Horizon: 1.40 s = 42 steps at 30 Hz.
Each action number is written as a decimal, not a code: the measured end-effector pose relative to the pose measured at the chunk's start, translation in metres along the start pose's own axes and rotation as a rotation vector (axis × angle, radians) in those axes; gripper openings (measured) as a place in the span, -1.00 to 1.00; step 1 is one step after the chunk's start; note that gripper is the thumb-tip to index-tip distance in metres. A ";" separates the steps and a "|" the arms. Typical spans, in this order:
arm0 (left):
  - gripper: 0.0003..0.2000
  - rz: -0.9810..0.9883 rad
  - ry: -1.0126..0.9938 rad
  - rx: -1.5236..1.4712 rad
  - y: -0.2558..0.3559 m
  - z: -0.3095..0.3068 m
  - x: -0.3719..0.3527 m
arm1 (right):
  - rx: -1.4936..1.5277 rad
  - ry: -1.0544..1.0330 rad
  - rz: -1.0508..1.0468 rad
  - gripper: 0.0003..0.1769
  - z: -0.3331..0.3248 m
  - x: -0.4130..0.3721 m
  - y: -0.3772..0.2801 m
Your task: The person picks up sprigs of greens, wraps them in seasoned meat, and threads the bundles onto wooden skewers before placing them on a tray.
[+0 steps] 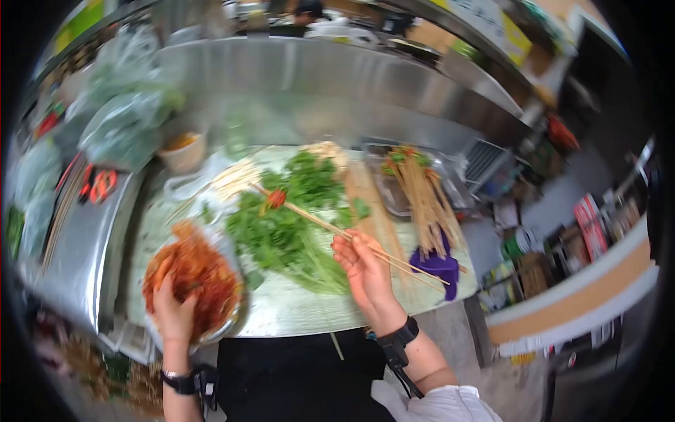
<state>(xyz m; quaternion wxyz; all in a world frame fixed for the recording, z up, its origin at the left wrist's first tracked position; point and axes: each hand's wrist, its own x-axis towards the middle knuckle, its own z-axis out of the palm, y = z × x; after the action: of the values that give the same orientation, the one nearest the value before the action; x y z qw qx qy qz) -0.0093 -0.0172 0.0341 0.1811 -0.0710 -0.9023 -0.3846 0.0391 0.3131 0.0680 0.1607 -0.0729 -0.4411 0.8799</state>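
Note:
My left hand (174,309) reaches into a bowl of red-sauced food (204,281) at the table's left, fingers bent into the food; whether they pinch a piece is hard to make out. My right hand (365,264) is closed on thin wooden skewers (320,222), which slant up and left over the greens. Near their upper end sits a small red and green bite of food (275,198). Leafy greens (281,232) with pale stems lie between my hands. To the right, a bundle of skewers (420,190) rests partly on a metal tray (394,200), its lower ends by a purple cloth (437,269).
White sticks (235,178) lie behind the greens. A tub (184,151) and plastic bags (123,130) stand at the back left. Red-handled scissors (103,184) lie on the left metal counter. A metal panel (295,91) borders the table's back. A person's head (308,10) shows beyond it.

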 end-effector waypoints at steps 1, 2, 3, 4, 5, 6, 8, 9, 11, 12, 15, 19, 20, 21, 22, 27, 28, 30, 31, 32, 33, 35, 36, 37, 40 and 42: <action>-0.55 0.022 -0.032 -0.002 -0.004 0.003 -0.001 | 0.026 0.044 -0.062 -0.70 -0.012 0.006 -0.012; -0.54 0.039 -0.047 0.022 -0.009 0.004 -0.003 | 0.052 0.076 -0.111 -0.67 -0.021 0.014 -0.022; -0.53 0.050 -0.055 0.051 -0.011 0.006 -0.005 | 0.053 0.086 -0.132 -0.67 -0.030 0.023 -0.034; -0.51 0.009 -0.070 -0.004 -0.007 0.004 -0.006 | 0.035 0.135 -0.211 -0.65 -0.042 0.033 -0.050; -0.51 0.018 -0.073 -0.010 -0.015 0.007 -0.010 | 0.017 0.183 -0.284 -0.64 -0.055 0.044 -0.065; -0.52 0.027 -0.052 0.008 -0.032 0.009 -0.012 | 0.000 0.205 -0.330 -0.63 -0.070 0.059 -0.078; -0.52 -0.067 -0.108 -0.039 -0.024 0.004 -0.011 | -0.012 0.224 -0.378 -0.62 -0.093 0.095 -0.099; -0.52 -0.064 -0.106 -0.041 -0.019 0.006 -0.012 | 0.016 0.305 -0.417 -0.61 -0.102 0.114 -0.108; -0.53 -0.168 -0.016 -0.002 -0.016 0.009 -0.014 | 0.051 0.384 -0.459 -0.60 -0.119 0.151 -0.117; -0.54 -0.117 -0.028 -0.057 -0.014 0.007 -0.013 | 0.081 0.445 -0.435 -0.60 -0.129 0.171 -0.117; -0.56 -0.092 -0.031 -0.052 -0.017 0.005 -0.013 | 0.130 0.514 -0.389 -0.58 -0.160 0.217 -0.102; -0.59 -0.037 0.020 -0.033 -0.019 0.009 -0.011 | 0.148 0.597 -0.309 -0.57 -0.183 0.235 -0.087; -0.62 -0.001 0.030 -0.092 0.001 0.007 -0.008 | 0.205 0.567 -0.281 -0.57 -0.183 0.231 -0.088; -0.64 0.029 0.038 -0.148 0.016 0.005 -0.003 | 0.260 0.541 -0.247 -0.56 -0.181 0.225 -0.089; -0.66 0.002 0.010 -0.114 0.014 0.004 -0.001 | 0.283 0.559 -0.206 -0.59 -0.173 0.217 -0.091; -0.67 0.013 0.021 0.094 -0.007 0.005 -0.012 | 0.089 0.173 0.098 -0.77 -0.136 0.178 -0.073; -0.65 0.011 -0.023 0.068 -0.012 0.005 -0.011 | -0.046 0.094 0.114 -0.78 -0.115 0.164 -0.066; -0.63 0.001 -0.058 0.033 -0.012 0.005 -0.008 | -0.271 0.012 0.156 -0.78 -0.068 0.127 -0.055; -0.64 0.014 -0.066 0.031 -0.007 0.005 -0.008 | -0.491 -0.063 0.184 -0.77 -0.051 0.113 -0.046; -0.65 0.028 -0.075 0.029 -0.003 0.004 -0.008 | -0.627 -0.119 0.200 -0.80 -0.039 0.104 -0.036; -0.65 0.021 -0.071 0.027 0.000 0.003 -0.008 | -0.763 -0.176 0.214 -0.83 -0.030 0.096 -0.026; -0.59 0.024 -0.092 -0.054 0.004 0.004 -0.007 | -0.956 -0.240 0.176 -0.82 -0.027 0.093 0.001; -0.61 0.068 -0.058 -0.077 0.007 0.005 -0.006 | -1.144 -0.298 0.136 -0.81 -0.028 0.094 0.012; -0.61 0.068 -0.055 -0.085 0.008 0.004 -0.006 | -1.152 -0.297 0.132 -0.81 -0.026 0.096 0.018; -0.64 0.080 -0.040 -0.067 0.008 0.002 -0.007 | -1.928 -0.278 -0.022 -0.77 -0.022 0.105 0.036; -0.67 0.080 -0.022 -0.077 0.006 0.002 -0.008 | -2.032 -0.241 -0.083 -0.77 -0.021 0.112 0.048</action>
<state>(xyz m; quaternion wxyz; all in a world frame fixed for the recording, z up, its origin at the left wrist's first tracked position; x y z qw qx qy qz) -0.0004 -0.0119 0.0337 0.1836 -0.1182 -0.8853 -0.4106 -0.0705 0.3411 0.0182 0.0080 -0.0702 -0.9938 0.0854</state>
